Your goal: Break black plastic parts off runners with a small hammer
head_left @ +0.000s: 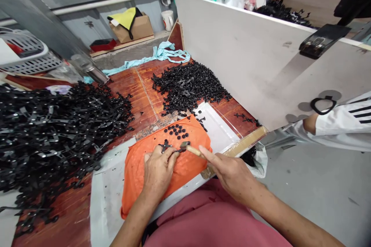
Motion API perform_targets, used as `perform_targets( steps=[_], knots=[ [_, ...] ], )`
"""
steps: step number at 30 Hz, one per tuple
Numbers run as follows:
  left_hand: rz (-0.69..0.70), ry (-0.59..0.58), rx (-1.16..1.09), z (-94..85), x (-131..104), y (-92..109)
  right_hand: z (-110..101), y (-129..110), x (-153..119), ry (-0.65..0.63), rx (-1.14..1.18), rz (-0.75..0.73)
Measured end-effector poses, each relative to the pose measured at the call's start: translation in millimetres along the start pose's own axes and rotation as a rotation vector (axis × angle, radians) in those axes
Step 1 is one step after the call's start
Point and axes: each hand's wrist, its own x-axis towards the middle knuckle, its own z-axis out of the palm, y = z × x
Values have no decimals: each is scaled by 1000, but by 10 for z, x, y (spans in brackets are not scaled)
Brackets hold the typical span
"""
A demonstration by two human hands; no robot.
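My left hand (159,170) rests on an orange cloth (135,177), its fingers closed on a black branched part (165,146). One arm of that part points right, toward the head of a small tool. My right hand (227,168) grips this tool by its pale handle (194,151), index finger stretched along it. The tool's dark head (184,144) is at the tip of the black part, just right of my left fingertips. Several small round black pieces (179,131) lie on the cloth beyond my hands.
A large heap of black branched parts (58,131) covers the left of the table (127,85). A pile of small black pieces (191,85) lies at the back. An upright pale board (246,54) bounds the right side; another person's sleeve (344,117) shows beyond it.
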Motion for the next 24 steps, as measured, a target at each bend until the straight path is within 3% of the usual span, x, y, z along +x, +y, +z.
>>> perform_targets(
  steps=[2, 6, 10, 15, 19, 24],
  knots=[
    [-3, 6, 0, 3, 1, 3, 29, 5, 3, -27, -65, 1],
    [11, 10, -25, 19, -9, -21, 31, 8, -16, 67, -8, -26],
    [23, 33, -13, 42, -17, -62, 37, 0, -21, -34, -181, -20],
    [40, 51, -27, 68, -15, -95, 68, 2, -13, 23, -78, -28],
    [31, 56, -14, 86, -11, -99, 128, 11, -2, -59, -217, -3],
    [30, 67, -45, 121, -15, -112, 1, 6, 7, 78, 37, -25]
  ],
)
